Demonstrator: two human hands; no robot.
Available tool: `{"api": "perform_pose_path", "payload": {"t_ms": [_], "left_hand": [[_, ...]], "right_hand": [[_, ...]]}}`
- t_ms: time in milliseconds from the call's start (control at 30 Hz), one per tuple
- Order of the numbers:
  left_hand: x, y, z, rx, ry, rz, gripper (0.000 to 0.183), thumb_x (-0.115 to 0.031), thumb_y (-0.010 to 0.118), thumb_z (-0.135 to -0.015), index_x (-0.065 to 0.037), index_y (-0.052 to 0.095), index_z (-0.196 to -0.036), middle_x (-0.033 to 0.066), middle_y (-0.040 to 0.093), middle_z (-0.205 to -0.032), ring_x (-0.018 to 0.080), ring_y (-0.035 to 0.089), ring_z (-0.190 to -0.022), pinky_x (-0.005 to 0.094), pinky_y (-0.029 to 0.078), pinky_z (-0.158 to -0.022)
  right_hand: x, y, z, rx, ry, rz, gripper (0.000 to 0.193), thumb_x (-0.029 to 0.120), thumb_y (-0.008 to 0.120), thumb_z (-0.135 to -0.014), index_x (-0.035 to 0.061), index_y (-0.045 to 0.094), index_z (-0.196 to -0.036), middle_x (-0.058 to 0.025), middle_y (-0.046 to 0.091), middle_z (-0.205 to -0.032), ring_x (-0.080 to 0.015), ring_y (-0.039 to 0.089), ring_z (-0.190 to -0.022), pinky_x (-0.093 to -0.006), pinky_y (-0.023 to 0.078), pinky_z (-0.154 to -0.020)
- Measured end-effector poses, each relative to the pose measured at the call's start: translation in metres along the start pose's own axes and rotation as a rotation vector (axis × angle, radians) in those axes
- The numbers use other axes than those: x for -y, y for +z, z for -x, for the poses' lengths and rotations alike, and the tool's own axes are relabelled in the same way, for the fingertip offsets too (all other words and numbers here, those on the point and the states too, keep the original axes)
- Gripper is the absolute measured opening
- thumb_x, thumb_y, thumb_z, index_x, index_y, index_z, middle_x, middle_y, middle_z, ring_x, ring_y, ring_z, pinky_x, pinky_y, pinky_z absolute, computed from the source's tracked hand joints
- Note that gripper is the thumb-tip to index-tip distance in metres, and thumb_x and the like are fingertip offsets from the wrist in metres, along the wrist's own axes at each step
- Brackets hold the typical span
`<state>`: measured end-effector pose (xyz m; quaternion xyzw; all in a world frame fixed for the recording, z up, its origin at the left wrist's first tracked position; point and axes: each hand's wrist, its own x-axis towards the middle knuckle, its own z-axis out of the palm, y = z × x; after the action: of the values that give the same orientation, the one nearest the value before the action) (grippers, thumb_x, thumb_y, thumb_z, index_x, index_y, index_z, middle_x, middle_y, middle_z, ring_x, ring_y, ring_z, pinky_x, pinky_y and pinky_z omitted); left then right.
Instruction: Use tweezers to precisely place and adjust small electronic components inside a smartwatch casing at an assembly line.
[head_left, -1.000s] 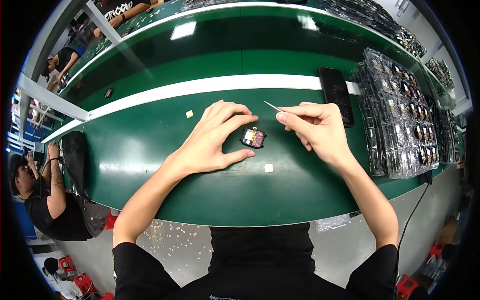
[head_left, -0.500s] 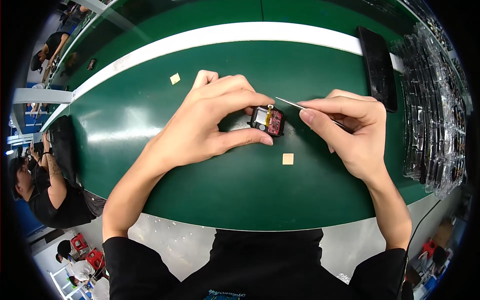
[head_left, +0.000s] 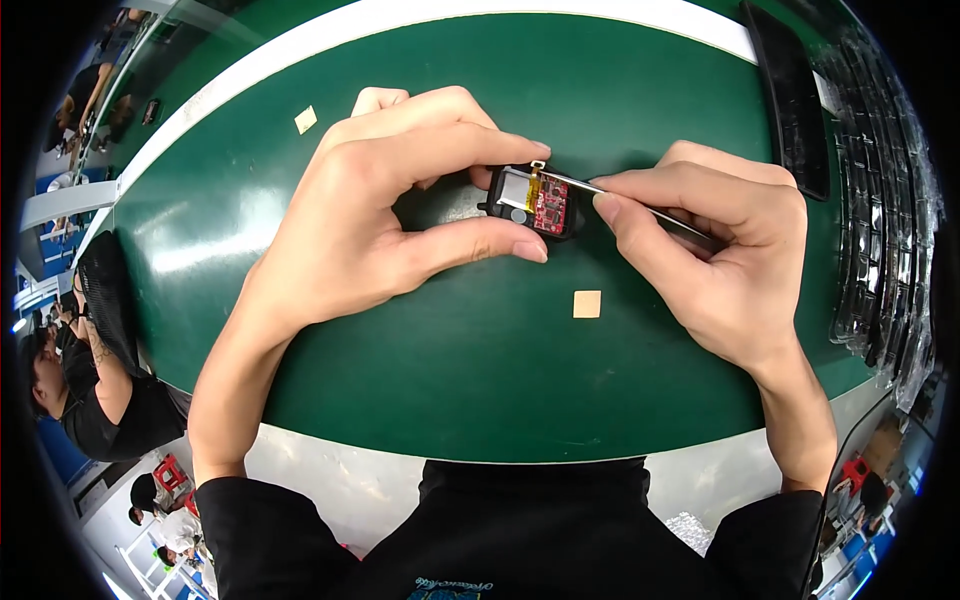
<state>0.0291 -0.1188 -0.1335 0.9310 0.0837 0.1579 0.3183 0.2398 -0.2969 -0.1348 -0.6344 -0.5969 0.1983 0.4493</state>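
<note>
Between the thumb and fingers of my left hand [head_left: 385,190] is a small black device housing [head_left: 555,228], its open face up. Inside it I see a silver battery-like block [head_left: 514,190], a strip of yellow tape [head_left: 533,196] and a red circuit board [head_left: 552,205]. My right hand [head_left: 720,240] pinches a pair of thin metal tweezers [head_left: 640,207]. Their tip meets the housing's far edge, beside a small pale connector-like piece [head_left: 539,165] close to my left index fingertip. Whether the tip grips that piece is too small to tell.
Two small cream squares lie on the green table [head_left: 450,370]: one square [head_left: 587,304] nearer me, another square [head_left: 306,120] at far left. A black tray-like object [head_left: 785,100] and stacked clear plastic trays [head_left: 880,210] stand at the right. A person [head_left: 90,380] sits at the left.
The tweezers' tip has moved left and down from the air beside the device onto its far edge. My left hand still holds the device. The whole view has shifted a little.
</note>
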Motion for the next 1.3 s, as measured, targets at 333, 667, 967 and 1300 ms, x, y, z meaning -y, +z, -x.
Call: {"api": "perform_pose_path", "payload": {"t_ms": [333,667,967,1300], "left_hand": [[-0.002,0.001,-0.001,-0.021,-0.025,0.015,0.060,-0.025,0.103,-0.067,-0.008,0.082,-0.120,-0.0004,0.065,-0.087,0.0142,0.049,-0.077,0.0318,0.039,-0.076],[-0.001,0.002,-0.001,-0.038,-0.019,0.025,0.055,-0.022,0.103,-0.068,-0.007,0.082,-0.117,-0.0009,0.066,-0.085,0.0140,0.048,-0.074,0.0317,0.039,-0.075],[0.010,-0.009,-0.001,0.052,0.004,0.123,0.059,-0.025,0.102,-0.069,-0.004,0.083,-0.120,0.0023,0.072,-0.093,0.0158,0.048,-0.076,0.0332,0.041,-0.078],[0.011,-0.011,-0.001,0.086,0.036,0.116,0.060,-0.031,0.100,-0.072,-0.002,0.083,-0.122,0.0045,0.075,-0.098,0.0164,0.049,-0.077,0.0335,0.042,-0.079]], "right_hand": [[-0.006,-0.002,0.002,-0.071,-0.107,0.095,0.022,-0.008,0.085,-0.084,-0.0027,0.087,-0.105,0.0008,0.061,-0.069,-0.0026,0.044,-0.053,-0.0245,0.028,-0.050],[-0.005,0.003,0.001,-0.080,-0.251,0.225,0.027,-0.010,0.087,-0.081,-0.0010,0.087,-0.107,0.0007,0.058,-0.069,-0.0040,0.043,-0.053,-0.0255,0.028,-0.050],[-0.004,0.000,0.001,-0.009,-0.111,0.014,0.018,-0.009,0.083,-0.087,-0.0042,0.086,-0.105,-0.0025,0.064,-0.069,-0.0063,0.051,-0.056,-0.0260,0.032,-0.051],[-0.001,-0.002,0.001,0.039,-0.051,-0.018,0.015,-0.007,0.083,-0.088,-0.0049,0.086,-0.103,-0.0026,0.065,-0.068,-0.0052,0.051,-0.056,-0.0253,0.031,-0.051]]}}
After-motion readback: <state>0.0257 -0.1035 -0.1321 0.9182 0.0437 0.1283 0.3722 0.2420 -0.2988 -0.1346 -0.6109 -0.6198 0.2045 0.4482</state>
